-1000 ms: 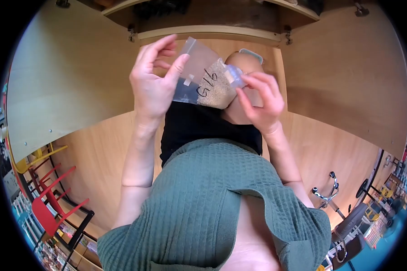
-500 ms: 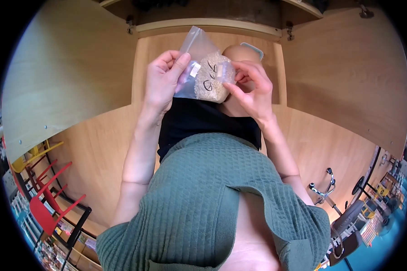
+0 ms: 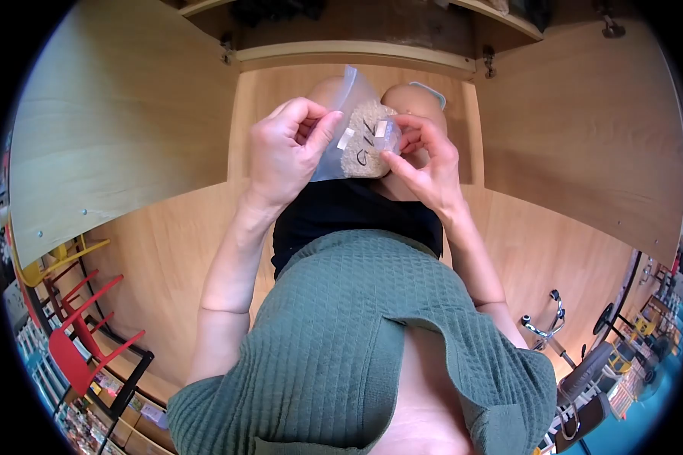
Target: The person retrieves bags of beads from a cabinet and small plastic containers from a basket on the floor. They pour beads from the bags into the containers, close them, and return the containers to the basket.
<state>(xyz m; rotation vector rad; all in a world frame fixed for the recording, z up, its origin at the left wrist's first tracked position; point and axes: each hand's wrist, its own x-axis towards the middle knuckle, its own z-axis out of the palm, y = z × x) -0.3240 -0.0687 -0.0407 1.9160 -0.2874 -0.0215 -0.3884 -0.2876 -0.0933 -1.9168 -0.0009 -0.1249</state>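
A clear zip bag (image 3: 366, 155) of pale grains, with black handwriting on it, rests over my lap. My left hand (image 3: 288, 144) pinches the bag's left side near its upper edge. Between the thumb and fingers of my right hand (image 3: 432, 155) is a small clear plastic packet (image 3: 388, 134) with a white label, held against the bag's right side. Another small white label (image 3: 345, 139) shows at the left of the grains. My left fingertips are partly hidden behind the bag.
Open cabinet doors stand at left (image 3: 121, 114) and right (image 3: 577, 136), with a shelf edge (image 3: 357, 51) ahead. A red chair (image 3: 72, 356) is at lower left, a wheeled chair base (image 3: 546, 326) at lower right. A light-blue-rimmed object (image 3: 428, 92) lies beside my knee.
My left hand, open about a second ago, has closed on the bag's edge. The bag has turned more upright, and my right hand has shifted slightly left with the small packet.
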